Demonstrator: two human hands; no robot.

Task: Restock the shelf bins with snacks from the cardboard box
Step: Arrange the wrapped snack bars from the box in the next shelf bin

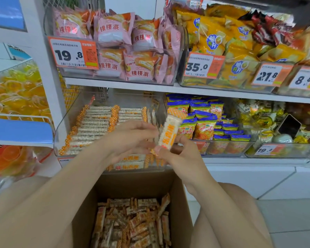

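Note:
An open cardboard box (181, 203) sits low in the middle, between my knees, with several white-and-orange snack bars (132, 222) loose inside. Above it a clear shelf bin (64, 129) holds rows of the same bars. My right hand (179, 153) pinches the lower end of one snack bar (169, 133), which stands almost upright in front of the bin's right end. Just left of that bar hovers my left hand (131, 138), its fingers loosely curled toward the bar's side; whether they grip it I cannot tell.
To the right stands a bin of blue-and-orange snack packs (204, 122), then a bin of yellow wrapped sweets (265, 119). The upper shelf carries pink cake packs (115, 42) and yellow chip bags (222, 43). Wire racks of orange jellies (16, 92) stand at the left.

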